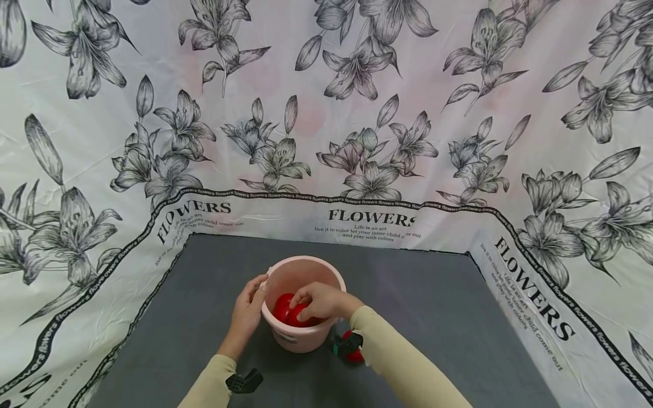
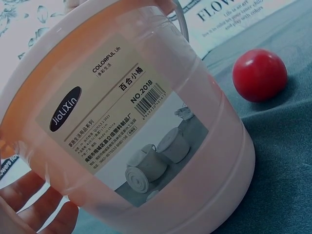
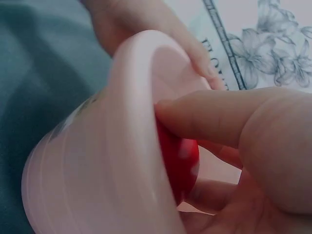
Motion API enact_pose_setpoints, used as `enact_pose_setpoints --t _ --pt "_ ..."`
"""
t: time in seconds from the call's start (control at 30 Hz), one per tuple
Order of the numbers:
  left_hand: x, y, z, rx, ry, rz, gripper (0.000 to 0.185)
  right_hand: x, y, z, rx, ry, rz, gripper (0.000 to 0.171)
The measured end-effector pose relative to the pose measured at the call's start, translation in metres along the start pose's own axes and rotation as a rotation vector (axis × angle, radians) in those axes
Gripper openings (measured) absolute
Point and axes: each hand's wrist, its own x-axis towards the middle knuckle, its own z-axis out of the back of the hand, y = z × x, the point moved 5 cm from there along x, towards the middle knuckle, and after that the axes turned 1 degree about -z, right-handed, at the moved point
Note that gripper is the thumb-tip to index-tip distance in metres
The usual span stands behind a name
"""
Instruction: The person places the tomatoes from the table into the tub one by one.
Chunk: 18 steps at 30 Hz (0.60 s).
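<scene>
A pale pink bucket (image 1: 301,340) stands on the dark table. My left hand (image 1: 247,310) holds it at the left side of its rim, and in the left wrist view my fingers (image 2: 61,220) bend against its outer wall. My right hand (image 1: 322,301) reaches inside and grips a red ball (image 3: 179,158), with the thumb and fingers on either side of it. Another red ball (image 1: 282,306) shows beside that hand within the bucket. Outside, a red ball (image 2: 260,75) rests on the table, partly hidden by my right wrist in the head view.
A dark grey cloth (image 1: 423,300) covers the table. White flower-printed fabric (image 1: 285,141) hangs at the back and sides. The bucket bears a printed label (image 2: 122,122), and a thin handle (image 2: 182,22) is at its rim.
</scene>
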Motion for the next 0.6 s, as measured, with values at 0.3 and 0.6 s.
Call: enact_pose_setpoints --t 0.3,0.6 --pt "-0.001 -0.001 -0.002 -0.012 0.017 -0.005 0.037 0.002 0.001 -0.013 -0.122 0.007 -0.012 0.029" --pt "0.001 0.002 -0.002 -0.027 0.020 0.008 0.038 0.003 0.001 -0.008 -0.002 -0.031 -0.008 0.021"
